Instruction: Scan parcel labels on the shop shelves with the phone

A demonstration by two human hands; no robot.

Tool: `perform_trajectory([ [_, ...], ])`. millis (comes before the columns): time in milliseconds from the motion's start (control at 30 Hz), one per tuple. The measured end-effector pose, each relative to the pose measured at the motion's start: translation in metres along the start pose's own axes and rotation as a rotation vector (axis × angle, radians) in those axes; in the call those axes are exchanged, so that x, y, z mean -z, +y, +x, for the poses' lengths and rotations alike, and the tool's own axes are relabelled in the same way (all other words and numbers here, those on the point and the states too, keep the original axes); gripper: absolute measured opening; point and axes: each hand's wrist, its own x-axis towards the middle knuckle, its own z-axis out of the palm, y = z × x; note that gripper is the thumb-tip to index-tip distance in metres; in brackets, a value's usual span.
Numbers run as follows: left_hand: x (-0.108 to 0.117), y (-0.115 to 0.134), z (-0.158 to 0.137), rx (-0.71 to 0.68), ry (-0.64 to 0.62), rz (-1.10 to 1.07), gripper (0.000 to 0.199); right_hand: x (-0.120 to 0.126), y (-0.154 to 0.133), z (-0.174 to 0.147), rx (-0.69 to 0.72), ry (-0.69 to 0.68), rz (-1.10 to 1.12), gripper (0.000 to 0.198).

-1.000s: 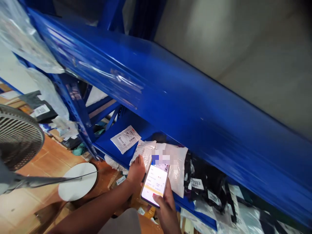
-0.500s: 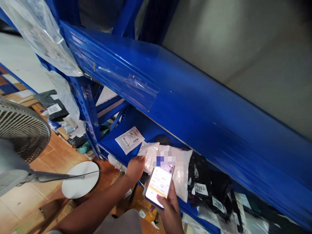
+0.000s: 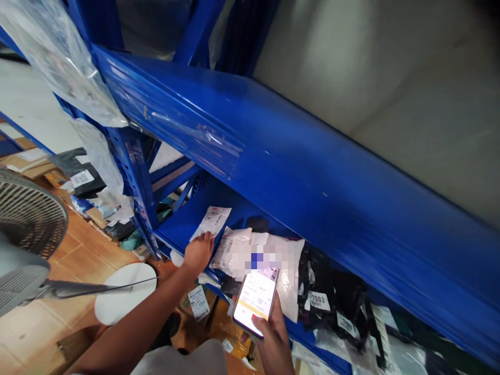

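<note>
My right hand (image 3: 273, 341) holds a smartphone (image 3: 255, 302) with its lit screen facing up, low in the middle of the view. My left hand (image 3: 198, 251) reaches onto the lower blue shelf (image 3: 183, 221) and grips the near edge of a small clear labelled packet (image 3: 213, 220), lifting it off the shelf. Right of it lie a crinkled white packet (image 3: 231, 247) and a larger white mailer bag (image 3: 283, 271). Black bags with white number tags (image 3: 336, 302) fill the shelf further right.
A thick blue shelf beam (image 3: 297, 172) runs diagonally overhead. A standing fan (image 3: 27, 229) and its round white base (image 3: 121, 291) stand at left on the orange tiled floor. More parcels (image 3: 84, 179) lie on the floor behind, and a labelled one (image 3: 198, 302) below the shelf.
My left hand has moved left from the crinkled white packet to the small clear packet and tilted it up. The phone hand has stayed nearly still.
</note>
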Motion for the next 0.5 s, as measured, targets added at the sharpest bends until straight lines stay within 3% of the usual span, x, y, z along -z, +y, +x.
perform_trajectory([
  [100, -0.01, 0.026, -0.023, -0.086, -0.048, -0.038, 0.021, -0.002, -0.001, 0.0, -0.017, 0.006, 0.01, 0.119],
  [200, -0.026, 0.04, -0.041, -0.111, -0.054, -0.062, 0.029, -0.003, -0.002, 0.0, -0.016, -0.014, 0.022, 0.119],
  [500, -0.036, 0.037, -0.05, -0.129, -0.1, -0.159, 0.042, -0.012, 0.004, 0.0, -0.024, -0.076, 0.134, 0.113],
])
